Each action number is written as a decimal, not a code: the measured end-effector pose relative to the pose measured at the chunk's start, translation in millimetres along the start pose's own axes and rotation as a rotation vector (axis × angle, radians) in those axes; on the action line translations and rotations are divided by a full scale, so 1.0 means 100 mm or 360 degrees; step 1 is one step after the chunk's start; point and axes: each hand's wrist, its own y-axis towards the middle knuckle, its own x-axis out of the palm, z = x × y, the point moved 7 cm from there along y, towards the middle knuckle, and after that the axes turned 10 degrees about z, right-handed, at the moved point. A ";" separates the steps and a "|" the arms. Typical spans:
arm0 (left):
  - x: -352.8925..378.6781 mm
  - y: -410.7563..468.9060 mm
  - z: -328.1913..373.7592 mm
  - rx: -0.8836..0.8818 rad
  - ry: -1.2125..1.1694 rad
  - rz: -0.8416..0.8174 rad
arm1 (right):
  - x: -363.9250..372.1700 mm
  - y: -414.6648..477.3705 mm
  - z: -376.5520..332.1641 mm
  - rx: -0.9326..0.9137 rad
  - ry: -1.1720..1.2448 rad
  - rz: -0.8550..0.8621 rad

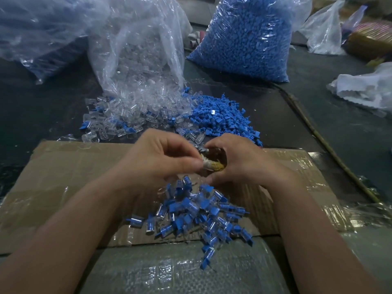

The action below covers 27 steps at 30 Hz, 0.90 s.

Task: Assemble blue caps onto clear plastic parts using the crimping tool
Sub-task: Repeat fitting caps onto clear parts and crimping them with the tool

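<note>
My right hand (237, 160) grips the crimping tool (214, 164), whose handle is wrapped in pale and yellow cord, with a metal tip at the top. My left hand (163, 158) has its fingers curled and pinched together at the tool's left side; what it pinches is hidden. Below both hands a heap of assembled clear parts with blue caps (195, 213) lies on the cardboard sheet (70, 175). Loose clear plastic parts (127, 115) spill from an open bag behind the hands. Loose blue caps (224, 117) are piled to their right.
A clear bag of clear parts (137, 49) stands at the back centre and a full bag of blue caps (248, 37) at the back right. More plastic bags (364, 88) lie at the right. A woven sack (180, 268) covers the near edge.
</note>
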 end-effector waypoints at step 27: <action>-0.29 0.35 -0.32 0.0226 0.1674 0.0441 | -0.07 0.24 0.25 0.0197 -0.0099 0.0499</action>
